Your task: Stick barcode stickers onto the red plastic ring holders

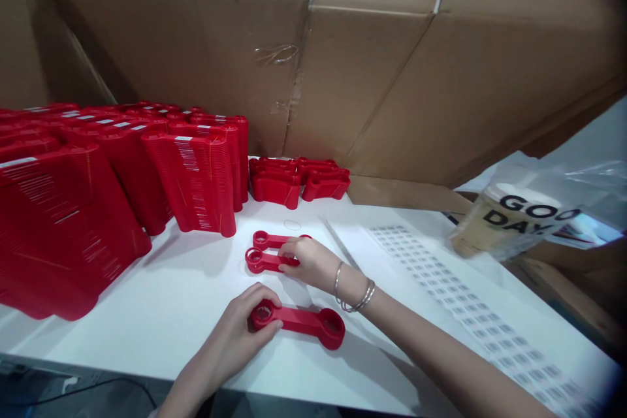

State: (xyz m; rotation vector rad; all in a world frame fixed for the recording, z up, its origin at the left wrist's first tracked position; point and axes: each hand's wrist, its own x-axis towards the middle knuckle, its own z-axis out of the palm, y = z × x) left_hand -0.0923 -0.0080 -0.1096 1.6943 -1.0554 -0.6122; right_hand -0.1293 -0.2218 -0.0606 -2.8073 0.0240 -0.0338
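Observation:
My left hand grips one end of a red plastic link piece, which has a round ring at each end. It is held near the front of the white table. Farther back, my right hand has its fingers closed on the bar of a second red link piece. Just behind that one lies another red link piece, partly covered by my right hand. A thin rubber band lies on the table beyond it.
Tall stacks of red pieces fill the left side, with shorter stacks at the back. Label sheets lie at right. A bagged cup stands on the right, and a cardboard wall closes off the back.

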